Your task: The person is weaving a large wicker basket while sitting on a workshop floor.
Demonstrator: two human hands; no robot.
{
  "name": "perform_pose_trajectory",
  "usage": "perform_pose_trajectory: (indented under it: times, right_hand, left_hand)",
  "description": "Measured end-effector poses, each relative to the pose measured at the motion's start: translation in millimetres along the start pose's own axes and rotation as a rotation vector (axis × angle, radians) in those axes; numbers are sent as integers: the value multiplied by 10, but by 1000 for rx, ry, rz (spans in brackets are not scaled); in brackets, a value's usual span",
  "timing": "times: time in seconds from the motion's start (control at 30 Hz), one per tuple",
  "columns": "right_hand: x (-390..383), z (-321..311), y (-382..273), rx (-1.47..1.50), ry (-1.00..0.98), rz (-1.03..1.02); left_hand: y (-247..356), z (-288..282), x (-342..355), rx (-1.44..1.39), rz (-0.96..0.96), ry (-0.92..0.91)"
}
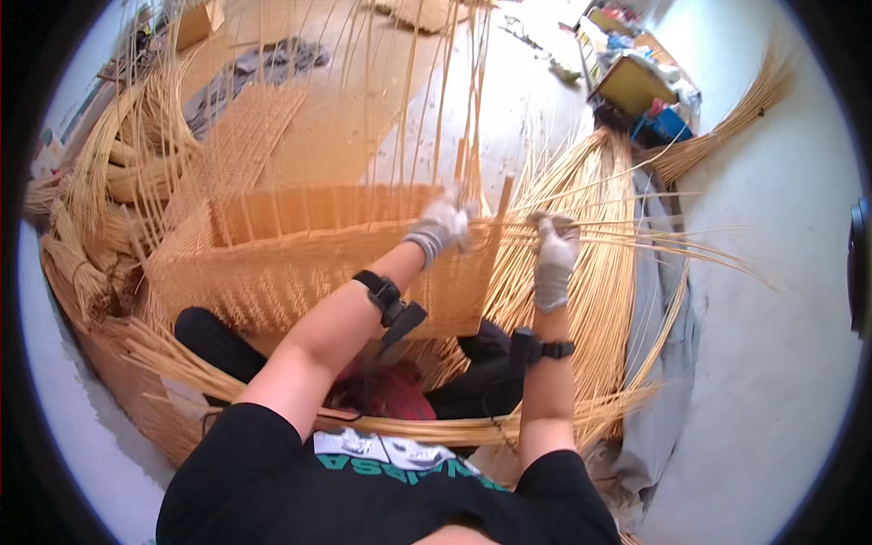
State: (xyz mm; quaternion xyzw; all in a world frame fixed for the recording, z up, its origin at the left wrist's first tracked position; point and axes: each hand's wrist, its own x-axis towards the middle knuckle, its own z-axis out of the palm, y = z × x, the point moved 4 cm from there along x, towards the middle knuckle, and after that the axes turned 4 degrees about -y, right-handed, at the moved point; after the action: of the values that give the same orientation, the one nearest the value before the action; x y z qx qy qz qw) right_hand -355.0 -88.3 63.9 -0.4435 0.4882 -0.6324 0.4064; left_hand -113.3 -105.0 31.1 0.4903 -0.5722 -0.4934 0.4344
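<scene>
A large rectangular wicker basket [309, 268], partly woven, stands tilted in front of my lap, with tall upright stakes [363, 100] rising from its rim. My left hand [442, 224], in a pale work glove, is at the rim near the right corner; motion smears its fingers. Beyond that corner my right hand [555, 245], also gloved, is closed round several long wicker strands [627, 234] that trail off to the right. A flat wooden stick [504, 202] stands up at the corner between my hands.
A big fan of loose wicker rods [581, 300] lies right of the basket, beside a grey cloth [658, 381]. Coiled wicker bundles [136, 173] and a woven panel [238, 145] are at left. A cluttered small table [636, 86] stands far right. More rods [454, 425] cross my lap.
</scene>
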Motion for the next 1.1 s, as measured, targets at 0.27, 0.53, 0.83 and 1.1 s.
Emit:
perform_pose_trajectory:
  times: [0.27, 0.53, 0.83, 1.1]
  right_hand:
    - [994, 1250, -417, -930, -497, -177]
    - [1103, -334, 172, -399, -133, -60]
    - [1023, -287, 432, -144, 60, 286]
    - [-823, 1234, -406, -383, -606, -464]
  left_hand:
    - [119, 178, -64, 90, -416, 67]
    - [418, 196, -389, 778, 575, 310]
    - [-147, 322, -183, 1032, 326, -64]
    - [-103, 259, -194, 836, 523, 95]
